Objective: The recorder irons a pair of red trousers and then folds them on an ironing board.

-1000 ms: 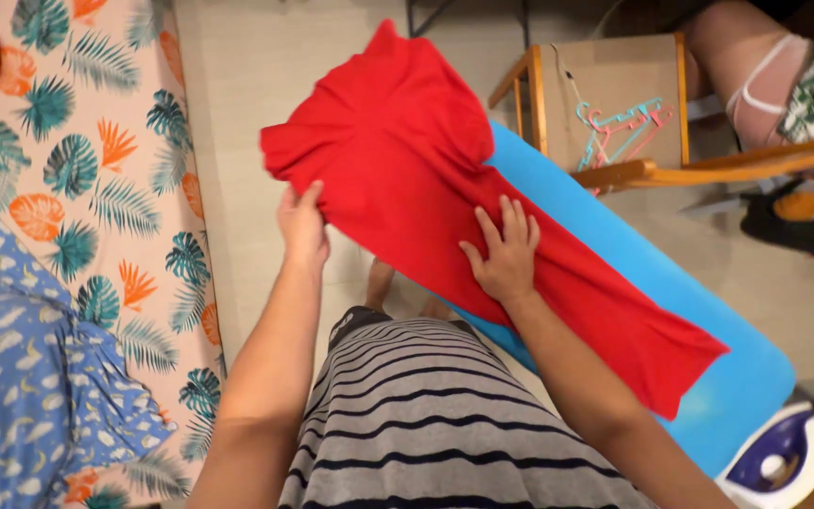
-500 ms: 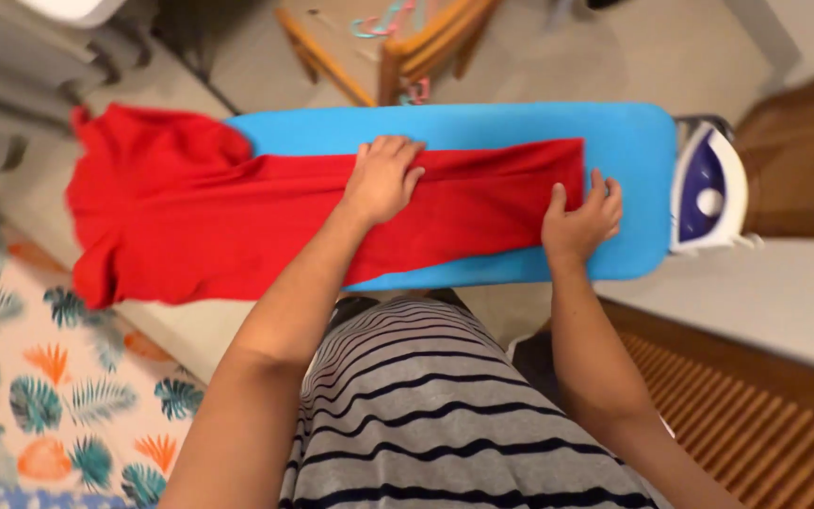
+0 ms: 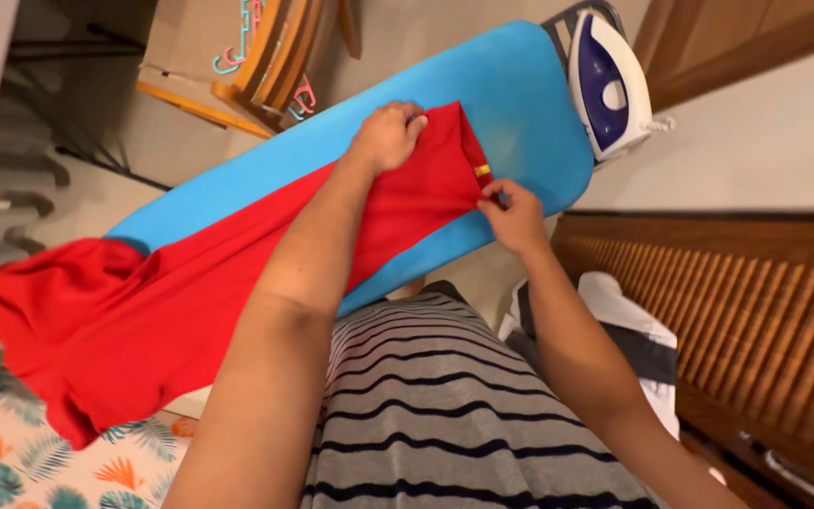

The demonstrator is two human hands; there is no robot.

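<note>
A red garment (image 3: 190, 292) lies lengthwise along a blue ironing board (image 3: 511, 94), with its wide end hanging off the board's left end. My left hand (image 3: 386, 135) grips the garment's far corner near the hem. The near corner of that hem is pinched by my right hand (image 3: 512, 213), beside a small yellow tag (image 3: 482, 171).
A white and purple iron (image 3: 607, 83) rests on the board's right end. Wooden chairs with coloured hangers (image 3: 270, 57) stand beyond the board. A slatted wooden panel (image 3: 756, 311) is at the right, and a leaf-patterned sheet (image 3: 49, 462) shows at the lower left.
The view has swung, so the board now runs diagonally. Both hands moved to the garment's hem end and closed on its corners; earlier the left hand lay flat mid-garment.
</note>
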